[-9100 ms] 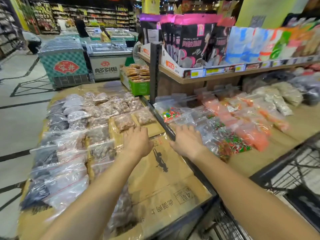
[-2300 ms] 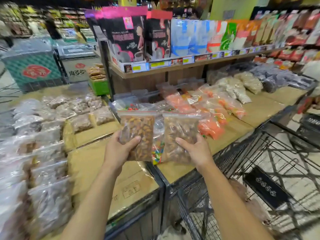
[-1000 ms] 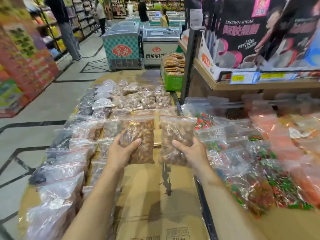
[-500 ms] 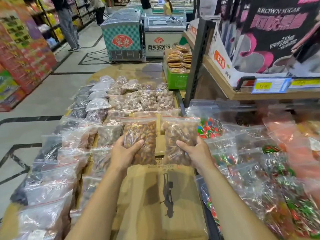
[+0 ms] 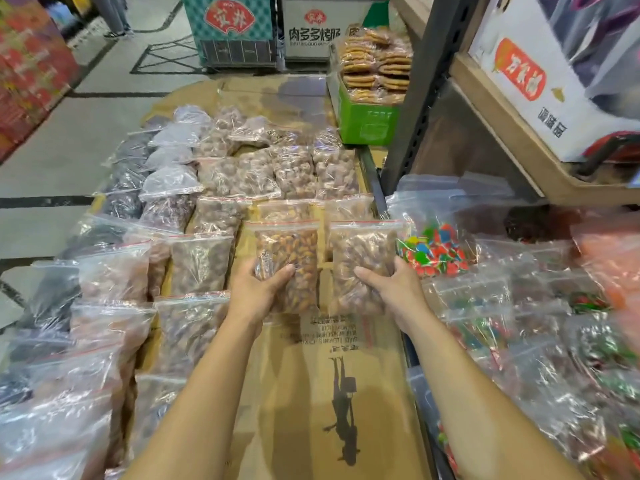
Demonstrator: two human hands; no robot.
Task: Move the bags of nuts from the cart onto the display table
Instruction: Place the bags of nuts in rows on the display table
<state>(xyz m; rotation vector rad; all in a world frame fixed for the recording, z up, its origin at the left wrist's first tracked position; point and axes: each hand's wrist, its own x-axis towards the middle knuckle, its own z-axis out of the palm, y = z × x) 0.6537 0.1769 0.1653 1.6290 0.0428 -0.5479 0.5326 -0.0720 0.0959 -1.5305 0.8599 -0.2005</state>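
In the head view, two bags of nuts are held side by side over the display table (image 5: 332, 393), whose top is covered with flattened cardboard. The left hand (image 5: 258, 289) is closed around the lower left edge of the left bag (image 5: 289, 261), thumb across its front; dark brown nuts are seen through the clear plastic. The right hand (image 5: 394, 289) is closed on the lower right edge of the right bag (image 5: 360, 261), filled with paler nuts. Both bags are upright with red zip strips at the top, nearly touching each other. Whether their lower ends rest on the cardboard cannot be told. Rows of bagged goods (image 5: 194, 265) lie on the table to the left and beyond. To the right, bags of coloured sweets (image 5: 433, 251) lie under a shelf (image 5: 502, 133). A green crate (image 5: 363, 116) of biscuits stands at the far end.
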